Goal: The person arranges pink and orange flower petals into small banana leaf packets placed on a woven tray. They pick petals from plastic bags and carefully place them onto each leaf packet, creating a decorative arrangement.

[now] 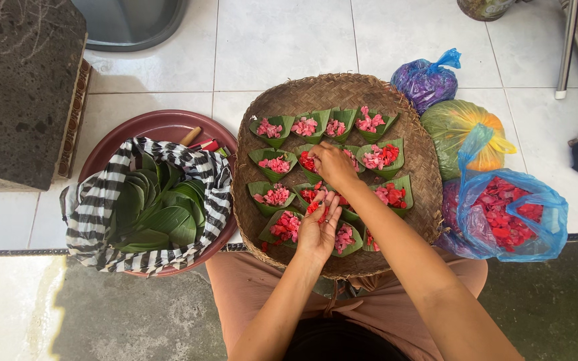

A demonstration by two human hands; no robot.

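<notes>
White tiled floor (289, 40) w/ daylight, grey concrete strip (102, 314) along near edge. Dark stone block (18, 87) at far-left corner; grey basin (132, 23) beside it, metal legs (566, 47) far right.

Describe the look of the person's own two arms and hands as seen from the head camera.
Both forearms are bare, with no sleeves in view. The left hand and the right hand wear no gloves, and no rings, bracelets or watch can be seen. Fingernails look short and unpainted, though they are small in this view.
</notes>
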